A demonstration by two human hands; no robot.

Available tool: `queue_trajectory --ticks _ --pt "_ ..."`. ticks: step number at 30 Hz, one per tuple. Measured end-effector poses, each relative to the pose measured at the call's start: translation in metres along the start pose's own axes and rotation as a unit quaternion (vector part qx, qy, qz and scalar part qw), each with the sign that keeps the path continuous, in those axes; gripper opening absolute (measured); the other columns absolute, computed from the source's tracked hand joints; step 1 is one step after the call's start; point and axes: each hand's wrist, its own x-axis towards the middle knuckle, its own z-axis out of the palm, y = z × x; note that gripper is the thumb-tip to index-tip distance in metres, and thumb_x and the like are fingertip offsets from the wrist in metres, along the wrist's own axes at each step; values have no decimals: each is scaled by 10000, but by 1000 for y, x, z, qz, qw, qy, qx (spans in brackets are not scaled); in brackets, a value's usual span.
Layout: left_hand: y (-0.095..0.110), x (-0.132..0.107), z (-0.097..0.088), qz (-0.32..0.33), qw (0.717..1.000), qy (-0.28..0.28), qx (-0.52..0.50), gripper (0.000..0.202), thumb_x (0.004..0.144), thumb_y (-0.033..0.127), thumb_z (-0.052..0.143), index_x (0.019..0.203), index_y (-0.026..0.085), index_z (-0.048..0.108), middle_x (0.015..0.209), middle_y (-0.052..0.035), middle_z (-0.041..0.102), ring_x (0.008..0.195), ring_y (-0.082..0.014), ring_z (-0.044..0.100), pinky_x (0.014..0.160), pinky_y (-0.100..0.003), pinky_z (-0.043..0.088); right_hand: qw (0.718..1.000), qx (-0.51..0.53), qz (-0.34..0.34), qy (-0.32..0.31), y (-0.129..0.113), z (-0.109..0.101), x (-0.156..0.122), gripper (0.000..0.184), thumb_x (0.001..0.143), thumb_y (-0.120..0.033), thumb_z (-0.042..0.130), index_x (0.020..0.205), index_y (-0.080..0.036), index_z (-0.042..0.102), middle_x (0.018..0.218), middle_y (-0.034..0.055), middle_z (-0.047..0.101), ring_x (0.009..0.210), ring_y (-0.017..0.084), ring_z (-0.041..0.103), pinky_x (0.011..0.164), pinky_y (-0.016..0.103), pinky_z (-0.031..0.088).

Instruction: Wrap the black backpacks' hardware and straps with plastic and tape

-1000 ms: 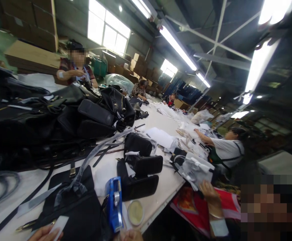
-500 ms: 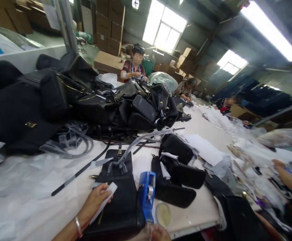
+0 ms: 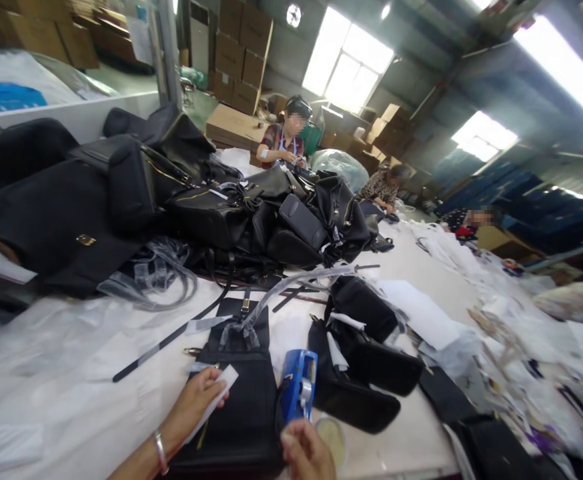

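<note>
My left hand (image 3: 195,402) is closed on a white paper strip (image 3: 229,380), above a black bag (image 3: 244,407) lying on the table in front of me. The bag's flap is spread away from me, with clear plastic wrap around its strap end (image 3: 241,333). Just right of the bag stands a blue tape dispenser (image 3: 291,380). My right hand (image 3: 309,452) is pinched in front of the dispenser's near end; whatever its fingertips hold is too small to make out. A round yellowish disc (image 3: 335,437) lies beside that hand, partly covered by it.
Black pouches (image 3: 356,387) with white paper lie right of the dispenser. A large heap of black bags (image 3: 221,213) fills the back. Plastic-wrapped straps (image 3: 171,280) and plastic sheets (image 3: 71,353) lie left. A co-worker (image 3: 284,140) sits behind the heap; others are farther right.
My right hand has risen from below the dispenser's near end and now overlaps it. My left hand keeps the paper strip over the bag. The whole view has shifted slightly.
</note>
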Motion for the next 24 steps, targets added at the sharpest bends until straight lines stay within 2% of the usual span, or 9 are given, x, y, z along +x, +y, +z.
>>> queue_trajectory --ticks 2,4,7,11,14,16,20,24 --pt "-4 2 0 4 1000 -8 9 319 743 463 657 835 162 606 739 -20 647 689 -181 603 657 -287 484 998 4 -56 -29 -29 20 8 215 792 -427 614 755 -216 623 586 -22 547 487 122 450 457 241 312" --pt "-8 4 0 9 1000 -19 21 303 759 453 646 836 164 596 727 -16 639 683 -180 597 652 -288 478 995 -2 -90 -51 -55 41 18 187 807 -382 600 772 -201 629 615 -23 550 529 117 464 487 226 319" --pt "-9 4 1 18 999 -30 25 292 778 446 630 849 165 594 752 -16 635 680 -177 590 636 -283 468 987 -7 -132 -88 -75 67 34 155 828 -327 585 771 -193 636 641 -28 562 576 115 485 540 214 342" --pt "-3 2 1 27 999 -40 5 294 794 451 616 867 168 592 778 -17 633 703 -179 590 632 -277 464 977 -46 -171 -119 -76 83 51 133 850 -259 551 766 -190 629 653 -32 568 612 116 495 570 205 336" --pt "-2 3 -3 20 999 -43 -9 289 790 444 622 854 165 585 737 -8 625 664 -162 575 613 -261 444 966 -105 -208 -115 -75 84 60 116 848 -197 537 765 -199 618 698 -30 585 653 119 509 595 205 328" --pt "-3 6 -6 9 999 -49 -19 280 783 429 633 851 164 577 709 1 617 627 -146 559 594 -251 428 961 -129 -217 -116 -77 84 65 90 828 -158 544 826 -211 617 689 -41 574 635 114 503 588 203 320" --pt "-3 9 -9 -7 998 -59 -15 270 797 412 624 868 158 567 705 -1 616 603 -135 546 585 -251 415 963 -124 -189 -144 -81 83 76 154 779 -112 565 878 -225 600 591 -77 487 544 95 444 529 195 291" --pt "6 9 -7 -5 998 -57 -21 270 810 399 617 894 147 568 721 -14 622 620 -136 544 597 -253 413 974 -31 -134 -178 -76 88 89 149 757 -112 572 865 -213 565 594 -74 508 549 95 464 517 185 319"
